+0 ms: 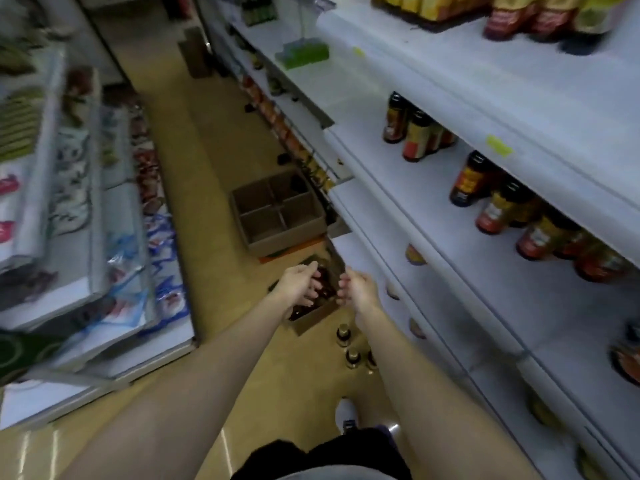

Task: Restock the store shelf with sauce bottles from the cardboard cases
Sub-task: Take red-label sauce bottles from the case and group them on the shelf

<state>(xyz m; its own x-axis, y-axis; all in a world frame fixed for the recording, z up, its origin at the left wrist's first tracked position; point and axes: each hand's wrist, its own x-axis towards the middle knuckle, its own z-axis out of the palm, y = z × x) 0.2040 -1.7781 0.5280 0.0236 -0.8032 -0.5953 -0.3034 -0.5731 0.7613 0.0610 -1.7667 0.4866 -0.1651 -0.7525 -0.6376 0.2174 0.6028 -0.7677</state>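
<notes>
Both hands, left hand (299,284) and right hand (358,289), hang loose-fingered and empty over the cardboard case (313,315), so a sloppy grip could knock over the loose bottles (351,346) on the floor.

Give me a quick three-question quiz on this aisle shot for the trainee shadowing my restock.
1. True or false: the cardboard case with dividers, farther up the aisle, looks emptied of bottles.
2. Multiple choice: where are the left hand and right hand? A) on the shelf edge B) reaching over the near cardboard case of dark bottles C) holding a bottle each up at the shelf.
3. Fill in: the loose gold-capped bottles stand on the ____, between the near case and the person's shoe.

Key: 1 true; 2 B; 3 floor.
</notes>
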